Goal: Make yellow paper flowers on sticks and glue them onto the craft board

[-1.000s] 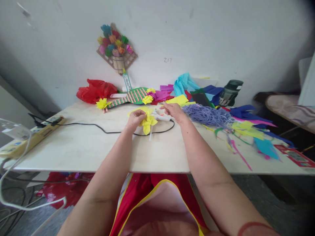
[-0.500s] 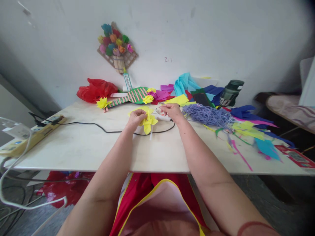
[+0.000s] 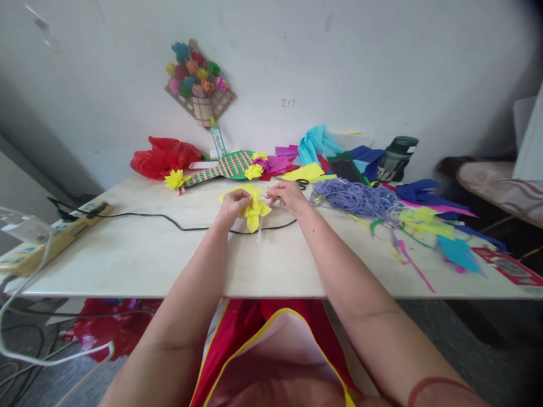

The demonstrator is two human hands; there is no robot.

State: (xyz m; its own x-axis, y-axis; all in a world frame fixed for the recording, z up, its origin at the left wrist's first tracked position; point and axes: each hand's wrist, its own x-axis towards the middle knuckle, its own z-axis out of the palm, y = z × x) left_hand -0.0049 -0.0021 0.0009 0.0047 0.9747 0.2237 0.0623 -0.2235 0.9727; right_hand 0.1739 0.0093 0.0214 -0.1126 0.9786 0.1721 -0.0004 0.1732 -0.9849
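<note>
My left hand (image 3: 236,204) is closed in a pinch on a yellow crepe-paper flower (image 3: 254,215) held just above the table. A short whitish strip (image 3: 259,234) shows below its petals. Beside the flower's right edge, my right hand (image 3: 289,196) has its fingertips pinched together; what lies between them is too small to name. A black cord (image 3: 203,229) runs across the table and disappears beneath my right wrist. Black-handled scissors (image 3: 302,184) lie just behind that hand.
A green board with woven strips and yellow flowers (image 3: 224,168) lies at the back. To the right are a purple string bundle (image 3: 356,198), coloured paper scraps (image 3: 458,253) and a dark bottle (image 3: 397,159). A yellow power strip (image 3: 55,237) sits on the left.
My right hand has moved slightly left, closer to the flower, and now covers the white cord-ended tool seen beside it before. The scissor handles have come into sight. My left hand stays on the flower.
</note>
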